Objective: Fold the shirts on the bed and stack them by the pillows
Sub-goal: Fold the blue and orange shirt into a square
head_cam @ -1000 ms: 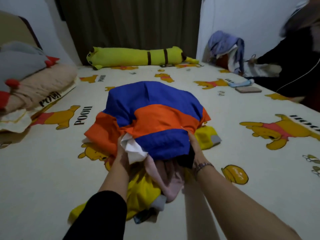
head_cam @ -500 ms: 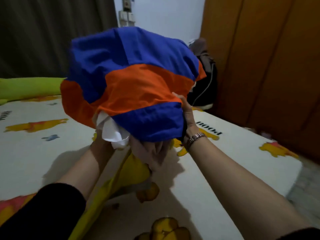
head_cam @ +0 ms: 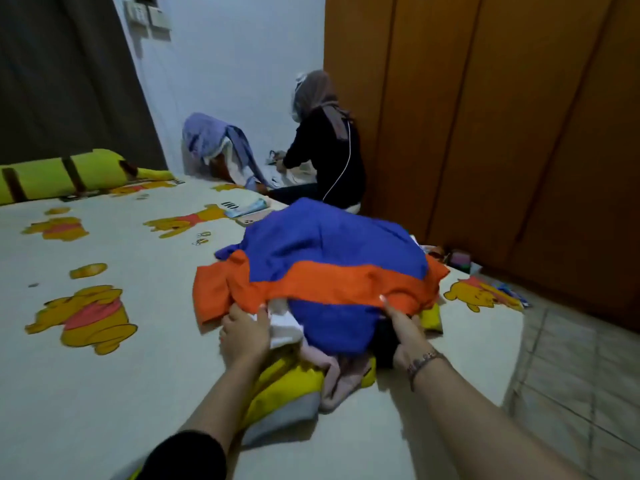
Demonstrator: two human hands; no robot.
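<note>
Blue and orange fabric tops the shirt pile point(head_cam: 325, 271), which is heaped on the bed point(head_cam: 104, 393) near its right edge, by the wardrobe point(head_cam: 485, 133). The pile's long axis is laid roughly left to right across the view, with an orange band running the same way. White, pink, black and yellow pieces are seen poking out underneath at the near side, pretty rumpled. The left hand point(head_cam: 244, 332) is curled onto the white and orange edge; the right hand point(head_cam: 405, 330) is clamped on the pile's near right side, thumb on top. The hands are held apart. A seated person point(head_cam: 325, 143) is seen beyond the bed.
</note>
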